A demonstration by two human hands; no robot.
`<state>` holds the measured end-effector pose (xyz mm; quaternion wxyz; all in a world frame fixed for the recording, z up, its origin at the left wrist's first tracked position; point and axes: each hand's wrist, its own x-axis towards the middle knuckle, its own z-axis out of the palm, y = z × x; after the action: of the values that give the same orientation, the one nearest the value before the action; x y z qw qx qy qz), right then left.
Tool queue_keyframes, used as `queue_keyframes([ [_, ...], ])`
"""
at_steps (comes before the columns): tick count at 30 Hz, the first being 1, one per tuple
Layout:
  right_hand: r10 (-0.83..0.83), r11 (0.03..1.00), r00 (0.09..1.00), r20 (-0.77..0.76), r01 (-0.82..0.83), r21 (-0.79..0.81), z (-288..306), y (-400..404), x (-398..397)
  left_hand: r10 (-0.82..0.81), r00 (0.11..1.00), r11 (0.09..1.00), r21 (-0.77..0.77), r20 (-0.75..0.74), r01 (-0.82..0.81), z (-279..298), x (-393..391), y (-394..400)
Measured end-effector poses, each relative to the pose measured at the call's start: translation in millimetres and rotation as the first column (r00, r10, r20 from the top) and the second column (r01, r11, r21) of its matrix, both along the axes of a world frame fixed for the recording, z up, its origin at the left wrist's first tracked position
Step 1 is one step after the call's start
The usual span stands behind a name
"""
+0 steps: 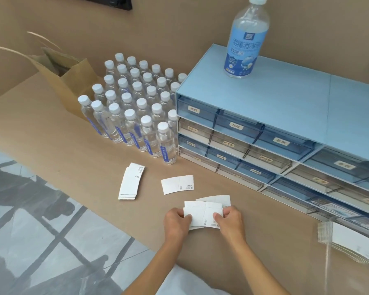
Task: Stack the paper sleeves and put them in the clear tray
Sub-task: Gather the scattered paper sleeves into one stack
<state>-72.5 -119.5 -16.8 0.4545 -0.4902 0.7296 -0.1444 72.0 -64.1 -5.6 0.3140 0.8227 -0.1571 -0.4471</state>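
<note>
My left hand (pixel 176 222) and my right hand (pixel 230 220) both grip a small bundle of white paper sleeves (pixel 202 213) just above the brown tabletop near its front edge. One more sleeve (pixel 218 199) lies flat right behind the bundle. A single sleeve (pixel 177 184) lies further back in the middle. To the left, a small stack of sleeves (pixel 130 182) rests on the table. The clear tray (pixel 326 233) sits at the right edge with white sleeves (pixel 354 241) inside it.
A blue drawer cabinet (pixel 285 107) with labelled drawers fills the right side, and a large disinfectant bottle (pixel 246 37) stands on top. Several small water bottles (pixel 134 107) stand in rows at the back left, beside a brown paper bag (pixel 68 81). The table's front edge runs diagonally at the left.
</note>
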Motion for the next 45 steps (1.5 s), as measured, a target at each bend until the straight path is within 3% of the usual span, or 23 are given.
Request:
queue_keyframes([
  [17, -0.071, 0.997, 0.991, -0.112, 0.073, 0.012, -14.6, -22.6, -9.3, -0.086, 0.993, 0.990, 0.117, 0.077, 0.076, -3.5, -23.5, -42.8],
  [25, -0.089, 0.995, 0.988, -0.123, 0.093, 0.029, -10.6, -20.6, -1.8, -0.089, 0.993, 0.992, 0.097, 0.072, 0.082, -6.1, -19.6, -40.5],
  [39, -0.089, 0.992, 0.993, 0.076, 0.081, 0.094, 7.9, -10.9, 32.2, 0.091, 0.993, 0.996, 0.019, -0.072, -0.090, -3.7, 16.4, -16.7],
  [45, 0.036, 0.997, 0.999, 0.011, -0.037, 0.073, -3.0, -37.3, 71.0, 0.180, 0.983, 0.980, -0.076, -0.027, -0.181, 13.4, 52.0, -31.9],
])
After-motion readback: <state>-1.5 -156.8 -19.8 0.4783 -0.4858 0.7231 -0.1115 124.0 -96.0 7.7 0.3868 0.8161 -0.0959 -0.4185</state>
